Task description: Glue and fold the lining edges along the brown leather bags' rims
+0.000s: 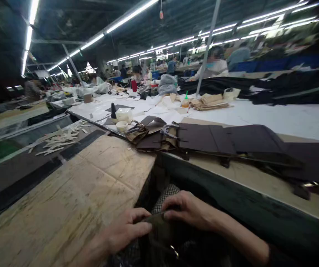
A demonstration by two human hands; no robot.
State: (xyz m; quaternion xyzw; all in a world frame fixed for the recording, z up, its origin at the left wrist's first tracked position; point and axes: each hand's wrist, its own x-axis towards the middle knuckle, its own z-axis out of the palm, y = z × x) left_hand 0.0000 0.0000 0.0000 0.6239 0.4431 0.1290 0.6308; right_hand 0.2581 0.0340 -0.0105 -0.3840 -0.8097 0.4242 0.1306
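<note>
My left hand [126, 230] and right hand [188, 209] both pinch one small dark fabric piece [156, 219], held low below the table edge, over checked cloth [168, 193]. Past that edge, which stands between, lie what look like two pairs of scissors [137, 128], two white tubs [124, 114] and one stack of dark panels [212, 138], beside the wooden tabletop [92, 174].

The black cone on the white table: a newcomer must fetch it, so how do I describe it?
Find the long white-covered table running across the hall and go to its near left end, by the plywood bench. There the black cone stands upright left of a white plastic box and behind a round white tub; it alone is dark and pointed among those pale, squat containers.
</note>
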